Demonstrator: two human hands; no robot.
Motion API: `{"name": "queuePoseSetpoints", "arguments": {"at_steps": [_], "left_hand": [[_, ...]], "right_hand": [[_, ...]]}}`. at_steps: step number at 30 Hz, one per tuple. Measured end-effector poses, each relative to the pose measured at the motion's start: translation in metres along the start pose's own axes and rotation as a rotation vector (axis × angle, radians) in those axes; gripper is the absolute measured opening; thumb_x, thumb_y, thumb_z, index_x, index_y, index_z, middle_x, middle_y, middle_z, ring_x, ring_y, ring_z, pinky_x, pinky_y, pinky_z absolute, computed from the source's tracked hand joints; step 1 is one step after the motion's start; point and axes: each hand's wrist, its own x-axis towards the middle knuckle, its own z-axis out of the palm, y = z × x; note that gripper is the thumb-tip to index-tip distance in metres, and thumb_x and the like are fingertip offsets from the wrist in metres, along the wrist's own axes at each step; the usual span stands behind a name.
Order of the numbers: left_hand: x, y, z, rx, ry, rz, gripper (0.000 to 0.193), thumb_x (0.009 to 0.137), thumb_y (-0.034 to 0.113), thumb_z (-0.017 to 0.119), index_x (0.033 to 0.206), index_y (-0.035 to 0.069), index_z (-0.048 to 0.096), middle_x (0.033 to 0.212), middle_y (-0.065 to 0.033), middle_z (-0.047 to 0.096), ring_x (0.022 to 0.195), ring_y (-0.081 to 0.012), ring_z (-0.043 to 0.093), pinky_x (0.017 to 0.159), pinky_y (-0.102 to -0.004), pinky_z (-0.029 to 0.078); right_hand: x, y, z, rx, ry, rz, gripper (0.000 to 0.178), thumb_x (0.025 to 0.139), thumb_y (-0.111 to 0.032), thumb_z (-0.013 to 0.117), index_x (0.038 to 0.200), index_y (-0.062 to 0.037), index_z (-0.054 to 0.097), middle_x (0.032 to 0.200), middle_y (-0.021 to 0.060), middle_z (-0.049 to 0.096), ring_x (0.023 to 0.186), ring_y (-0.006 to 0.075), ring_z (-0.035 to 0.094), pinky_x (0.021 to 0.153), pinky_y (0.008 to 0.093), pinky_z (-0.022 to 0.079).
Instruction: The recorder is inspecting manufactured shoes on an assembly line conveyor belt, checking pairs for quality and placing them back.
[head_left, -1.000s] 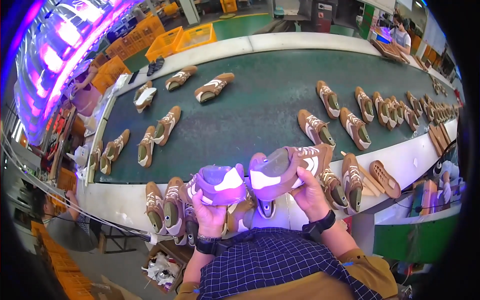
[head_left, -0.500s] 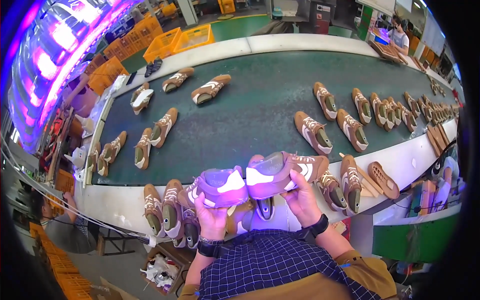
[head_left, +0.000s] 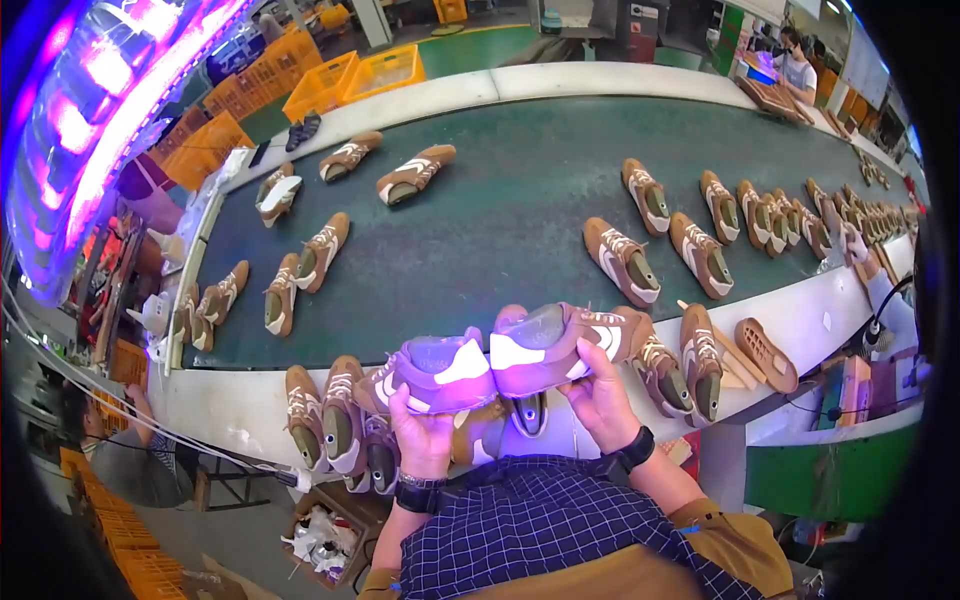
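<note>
My left hand (head_left: pixel 424 440) is closed on a brown and white sneaker (head_left: pixel 440 375) with a dark last inside. In my right hand (head_left: pixel 604 402) is a matching sneaker (head_left: pixel 545 360), gripped along its sole. The two heels meet or nearly touch in front of my chest, and purple light falls on them. Below them, close to my apron, more shoes show in part, one of them a shoe with a last (head_left: pixel 528 415). Left of my left hand stand several sneakers (head_left: pixel 345 430) on the near ledge; right of my right hand are a few more (head_left: pixel 703 365).
A green conveyor belt (head_left: pixel 480 260) carries several sneakers. On the near white ledge (head_left: pixel 830 310) lie a loose brown sole (head_left: pixel 766 356) and light sticks (head_left: pixel 735 360). A purple-lit machine (head_left: pixel 110 120) looms at the left. Orange crates (head_left: pixel 385 72) stand beyond the belt. Another person's gloved hand (head_left: pixel 853 243) is at the right.
Another person's gloved hand has come in over the belt's edge at the right. Both sneakers stay in my hands, nearly still; the view has shifted slightly.
</note>
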Motion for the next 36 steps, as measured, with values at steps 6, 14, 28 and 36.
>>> {"name": "queuePoseSetpoints", "arguments": {"at_steps": [6,14,28,36], "left_hand": [[-0.001,-0.003,-0.007,-0.018,0.002,-0.002,0.047,0.086,0.027,0.053,0.129,0.008,0.045,0.128,-0.0066,0.052,0.119,-0.0248,0.048,0.102,-0.047,0.038],[-0.002,-0.002,-0.003,0.073,0.002,0.016,0.047,0.086,0.027,0.053,0.128,0.006,0.046,0.125,-0.0084,0.054,0.115,-0.0261,0.051,0.099,-0.0457,0.04],[0.01,0.003,0.013,0.143,-0.126,-0.038,0.048,0.086,0.027,0.049,0.129,0.005,0.044,0.125,-0.0106,0.053,0.115,-0.0256,0.051,0.101,-0.042,0.04],[0.182,0.063,-0.026,0.04,-0.094,-0.093,0.07,0.093,0.053,0.037,0.132,-0.004,0.035,0.126,-0.0213,0.049,0.115,-0.0374,0.048,0.101,-0.0525,0.035]], "right_hand": [[0.001,0.001,-0.004,-0.022,0.007,-0.025,0.039,0.088,-0.023,0.06,0.122,-0.0087,0.049,0.115,0.0058,0.057,0.107,0.019,0.055,0.093,0.0392,0.046],[-0.002,-0.008,-0.003,-0.073,-0.027,-0.041,0.041,0.088,-0.02,0.059,0.124,-0.0055,0.047,0.117,0.0066,0.055,0.108,0.0188,0.055,0.091,0.0378,0.047],[0.001,-0.022,-0.013,-0.071,-0.082,0.032,0.041,0.087,-0.021,0.058,0.123,-0.005,0.048,0.115,0.0076,0.058,0.106,0.0198,0.057,0.093,0.0384,0.046],[0.001,-0.018,-0.057,0.098,-0.16,0.2,0.042,0.092,-0.029,0.05,0.125,-0.0031,0.047,0.118,0.0104,0.058,0.106,0.0222,0.057,0.095,0.0392,0.045]]}}
